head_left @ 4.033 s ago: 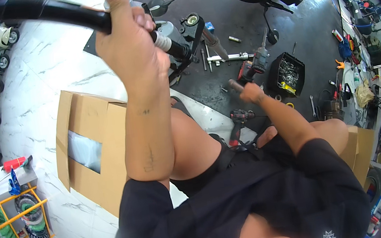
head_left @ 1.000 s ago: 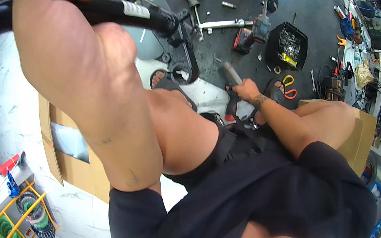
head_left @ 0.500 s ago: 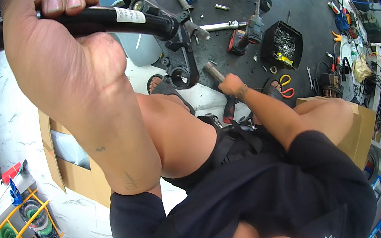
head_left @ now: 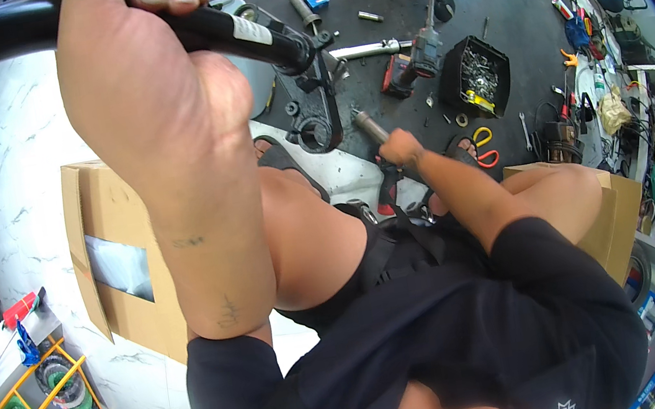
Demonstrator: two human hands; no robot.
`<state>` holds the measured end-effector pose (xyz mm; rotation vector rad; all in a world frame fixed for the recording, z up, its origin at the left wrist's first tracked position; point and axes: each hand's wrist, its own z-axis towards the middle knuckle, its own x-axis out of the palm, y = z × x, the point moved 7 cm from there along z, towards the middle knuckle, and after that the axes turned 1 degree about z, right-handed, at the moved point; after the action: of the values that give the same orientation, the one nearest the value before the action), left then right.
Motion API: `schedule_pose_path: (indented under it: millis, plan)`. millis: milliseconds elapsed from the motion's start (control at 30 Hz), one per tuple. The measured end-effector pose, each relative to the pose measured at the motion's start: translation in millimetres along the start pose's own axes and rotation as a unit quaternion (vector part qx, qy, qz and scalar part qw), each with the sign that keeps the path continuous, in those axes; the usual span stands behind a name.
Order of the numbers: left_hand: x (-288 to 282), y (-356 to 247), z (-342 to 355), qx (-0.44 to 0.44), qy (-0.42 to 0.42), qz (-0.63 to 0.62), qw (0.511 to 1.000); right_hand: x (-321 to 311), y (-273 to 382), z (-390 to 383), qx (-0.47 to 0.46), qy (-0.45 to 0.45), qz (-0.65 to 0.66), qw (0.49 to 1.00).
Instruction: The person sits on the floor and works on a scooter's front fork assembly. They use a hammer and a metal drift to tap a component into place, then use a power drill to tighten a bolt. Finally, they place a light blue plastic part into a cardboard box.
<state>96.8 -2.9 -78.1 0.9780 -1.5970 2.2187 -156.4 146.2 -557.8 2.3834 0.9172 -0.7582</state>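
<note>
My left hand (head_left: 153,86) is raised high at the upper left, fingers wrapped round a thick black metal tube (head_left: 234,34) with a white label. At the tube's right end sits a black metal bracket (head_left: 319,91), which hangs down to a round clamp-like ring (head_left: 313,131). Lower and to the right, my right hand (head_left: 401,148) is closed round a grey metal cylinder (head_left: 370,125). The cylinder's far end points up and left toward the ring, with a gap between them in the picture. Part of the tube is hidden behind my left hand and wrist.
On the dark floor ahead lie a cordless power tool (head_left: 414,64), a black bin of small metal parts (head_left: 458,87) and orange-and-yellow-handled scissors (head_left: 487,148). A cardboard box (head_left: 129,319) stands at my left. Tools and cables line the right wall.
My left hand and the tube's near part have shifted right in the picture, and the tube slopes more steeply. The right hand keeps its hold on the cylinder, almost in place.
</note>
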Motion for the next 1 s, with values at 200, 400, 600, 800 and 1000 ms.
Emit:
schedule_pose_path:
  millis: [200, 400, 600, 800, 1000]
  plan:
    - [-0.5, 1.0, 1.4, -0.007, 0.119, -0.001, 0.993, -21.0, 16.4, -58.5, -0.183, -0.151, 0.159, 0.958]
    - [-18.7, 15.6, 19.9, -0.106, 0.118, 0.041, 0.987, -53.8, 35.7, -43.5, -0.161, -0.219, 0.199, 0.942]
    - [-9.2, 21.4, -1.6, -0.090, 0.151, 0.066, 0.982, -5.1, -37.4, 10.2, 0.061, -0.039, 0.171, 0.983]
    - [-13.0, 20.6, 10.4, -0.110, 0.152, 0.074, 0.979, -51.0, -6.8, -50.6, -0.119, -0.184, 0.320, 0.922]
    - [-6.7, 16.9, 2.0, -0.125, 0.161, 0.040, 0.978, -53.4, 24.3, -45.5, -0.170, -0.245, 0.209, 0.932]
